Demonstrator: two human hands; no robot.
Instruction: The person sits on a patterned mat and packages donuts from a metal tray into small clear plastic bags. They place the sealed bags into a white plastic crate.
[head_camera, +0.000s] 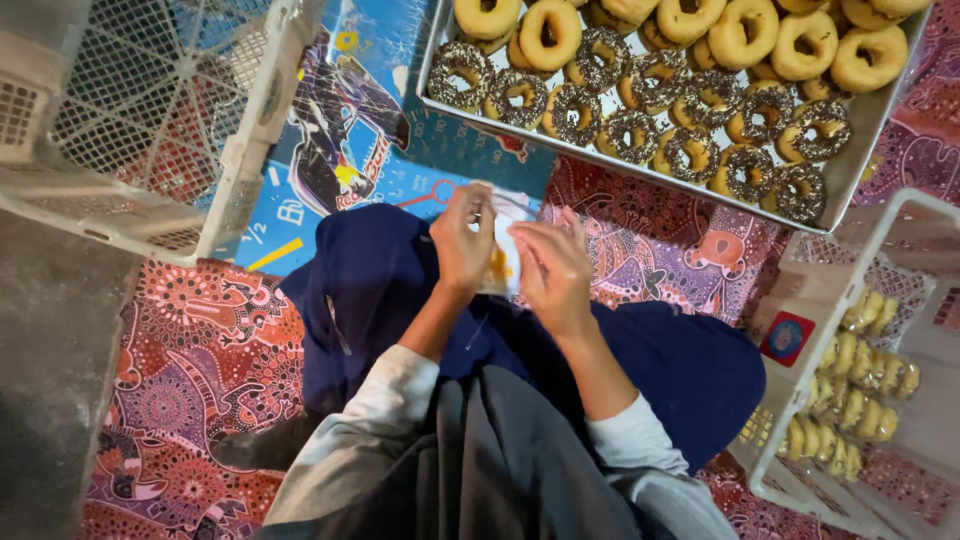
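Between both hands, clear bagged doughnut (503, 262), left hand (462, 243) and right hand (553, 268) pinching it

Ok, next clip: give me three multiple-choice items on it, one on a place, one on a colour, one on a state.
1. Where is the metal tray of doughnuts?
A. on the person's lap
B. ahead of the hands, on the patterned mat
C. inside the left crate

2. What colour is the lap cloth?
A. dark blue
B. yellow
C. white

3. What are the left hand and right hand doing?
A. resting empty
B. lifting the tray
C. both gripping a small clear packet

B: the tray lies beyond the hands. A: the cloth is navy. C: both hands pinch the packet.
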